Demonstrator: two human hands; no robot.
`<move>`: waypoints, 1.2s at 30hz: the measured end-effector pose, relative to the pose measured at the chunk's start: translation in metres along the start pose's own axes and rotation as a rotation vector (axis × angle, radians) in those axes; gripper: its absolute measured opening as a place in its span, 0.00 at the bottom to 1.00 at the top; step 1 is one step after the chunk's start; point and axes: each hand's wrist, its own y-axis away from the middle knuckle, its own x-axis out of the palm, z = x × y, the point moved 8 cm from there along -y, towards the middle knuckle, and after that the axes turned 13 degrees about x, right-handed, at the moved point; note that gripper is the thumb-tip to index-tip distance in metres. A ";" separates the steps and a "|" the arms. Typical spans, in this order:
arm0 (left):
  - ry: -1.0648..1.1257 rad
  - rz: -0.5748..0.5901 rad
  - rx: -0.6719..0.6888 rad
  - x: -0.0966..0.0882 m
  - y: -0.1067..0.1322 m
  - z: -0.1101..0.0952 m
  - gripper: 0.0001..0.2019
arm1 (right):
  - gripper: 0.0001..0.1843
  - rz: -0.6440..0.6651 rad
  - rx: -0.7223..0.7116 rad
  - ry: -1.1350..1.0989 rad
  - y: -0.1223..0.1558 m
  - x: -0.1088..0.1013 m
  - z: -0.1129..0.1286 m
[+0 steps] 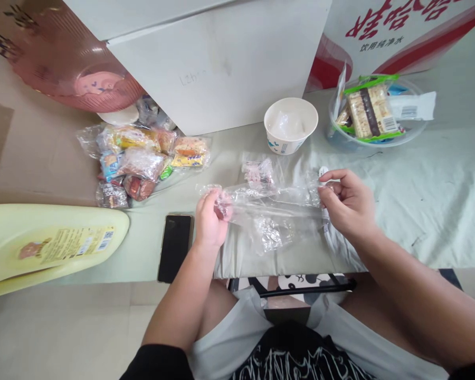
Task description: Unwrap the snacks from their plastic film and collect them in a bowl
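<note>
A clear plastic bag is stretched flat between my two hands above the pale green cloth. My left hand is closed on the bag's left end, fingers bunched around crumpled film. My right hand pinches the bag's right end between thumb and fingers, with a small white piece showing at the fingertips. More crumpled clear film lies just behind the bag.
A black phone lies left of my left hand. A pile of wrapped snacks sits further left, a white paper bowl and a clear bowl of snack packets behind. A white box, pink basket and yellow tub stand around.
</note>
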 end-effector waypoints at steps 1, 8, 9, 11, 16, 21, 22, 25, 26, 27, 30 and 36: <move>0.006 -0.016 -0.027 -0.001 0.000 0.001 0.14 | 0.04 0.004 0.000 -0.002 0.000 0.000 -0.001; 0.023 0.039 -0.015 0.001 0.000 0.007 0.17 | 0.05 -0.012 -0.002 -0.054 0.000 -0.003 -0.005; 0.010 0.058 0.036 0.001 0.000 0.005 0.17 | 0.05 -0.018 0.000 -0.061 0.000 -0.003 -0.005; -0.033 0.041 0.201 -0.003 -0.001 -0.006 0.18 | 0.04 -0.022 0.004 -0.065 0.001 -0.004 -0.005; -0.405 0.027 0.749 -0.011 0.013 -0.042 0.21 | 0.05 -0.021 0.003 -0.048 0.001 -0.003 -0.004; -0.929 0.611 1.177 0.034 0.046 -0.030 0.26 | 0.04 -0.018 0.031 -0.078 -0.001 -0.004 -0.007; -0.979 0.651 1.189 0.036 0.047 -0.026 0.25 | 0.05 -0.018 0.035 -0.084 -0.002 -0.004 -0.008; -1.081 0.695 1.169 0.037 0.043 -0.021 0.23 | 0.05 -0.024 0.040 -0.105 -0.004 -0.006 -0.010; -1.106 0.717 1.169 0.038 0.043 -0.020 0.23 | 0.05 -0.028 0.042 -0.112 -0.004 -0.007 -0.011; -1.131 0.745 1.173 0.040 0.043 -0.019 0.23 | 0.05 -0.031 0.044 -0.119 -0.005 -0.007 -0.012; -1.186 0.819 1.187 0.044 0.047 -0.015 0.22 | 0.06 -0.038 0.041 -0.141 -0.005 -0.008 -0.014; -1.043 0.864 1.373 0.051 0.067 -0.017 0.23 | 0.05 -0.027 0.043 -0.151 -0.006 -0.007 -0.013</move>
